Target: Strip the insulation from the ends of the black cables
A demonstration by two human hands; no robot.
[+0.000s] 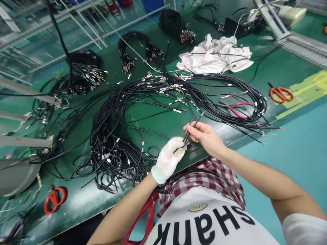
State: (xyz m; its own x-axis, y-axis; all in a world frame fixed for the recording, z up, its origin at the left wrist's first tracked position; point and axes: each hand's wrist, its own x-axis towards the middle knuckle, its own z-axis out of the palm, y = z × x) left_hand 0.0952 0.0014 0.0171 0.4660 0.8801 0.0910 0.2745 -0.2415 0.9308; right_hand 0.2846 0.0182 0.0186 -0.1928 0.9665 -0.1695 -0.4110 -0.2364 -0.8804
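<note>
My left hand [170, 157], in a white glove, is closed around black cables [186, 137] near the table's front edge. Bare and pinched, my right hand [203, 135] grips the same cables a little nearer their ends. Two cable ends [200, 115] stick up past my right fingers, with short pale tips. Beyond the hands lies a large bundle of black cables [107, 112] with white labels, curving across the table. To the right, red-handled pliers [238, 109] rest on a looped part of that bundle.
Orange-handled scissors [281, 94] lie at the right, and another orange-handled pair [55, 200] at the lower left. A white cloth [216, 56] is heaped at the back. Coiled cable bundles [136, 42] stand along the far edge, near a black box [244, 28]. Metal bars [25, 141] jut in from the left.
</note>
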